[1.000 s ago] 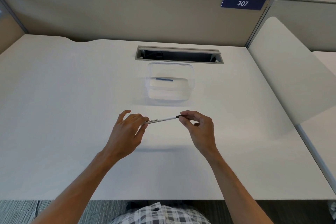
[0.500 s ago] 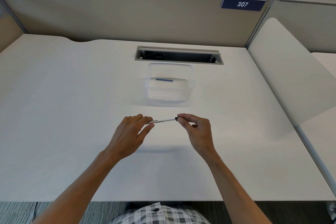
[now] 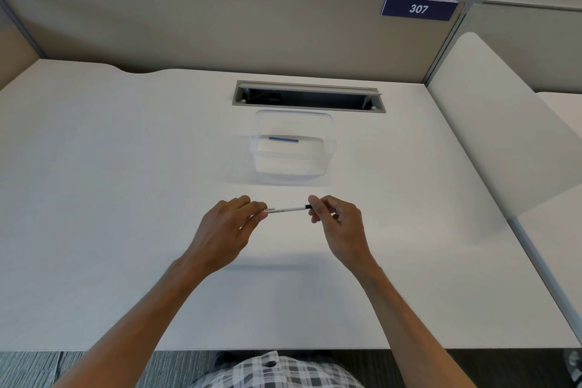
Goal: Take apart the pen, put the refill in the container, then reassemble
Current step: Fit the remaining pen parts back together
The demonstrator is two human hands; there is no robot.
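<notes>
A white pen (image 3: 286,208) with black print and a black end is held level above the desk, between both hands. My left hand (image 3: 226,228) pinches its left end, which the fingers hide. My right hand (image 3: 338,224) pinches the black right end with thumb and forefinger. Beyond the hands stands a clear plastic container (image 3: 327,123), with a thin blue refill (image 3: 283,139) lying inside near its back wall.
The white desk (image 3: 110,198) is bounded by beige partition panels at the back and sides. A grey cable slot (image 3: 308,99) lies open just behind the container. A white side panel (image 3: 504,135) slopes along the right edge.
My left hand's fingers have closed further around the pen's left end. The pen has stayed in about the same place between the hands.
</notes>
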